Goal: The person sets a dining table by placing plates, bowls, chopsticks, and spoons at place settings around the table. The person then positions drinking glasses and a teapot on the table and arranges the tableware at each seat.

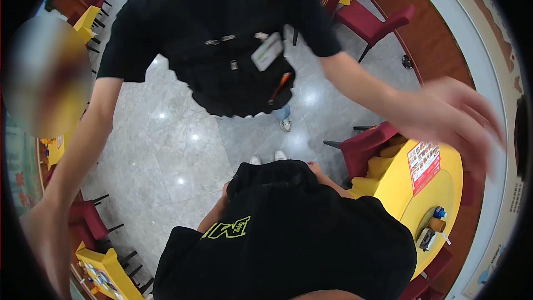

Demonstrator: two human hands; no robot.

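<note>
My left hand [226, 190] is at my waist, beside the lower edge of my black shirt [311, 233]. Most of its fingers are hidden by the black cloth. On the other side of the waist, my right hand [315, 170] shows only in small part next to a bunched black cloth piece [272, 178]. Whether either hand grips the cloth cannot be seen. Facing me stands another person in a black top [222, 39] with a badge [267, 51] on the chest. That person's arms reach out on both sides toward the camera, and the hand at the right [461, 119] is blurred.
To the right is a round table with a yellow cloth [383, 189], holding a red-and-white menu sheet [424, 165] and small containers [437, 224]. Dark red chairs [375, 22] stand around. Another yellow-covered table [111, 272] is at lower left. Grey tiles [183, 150] cover the floor.
</note>
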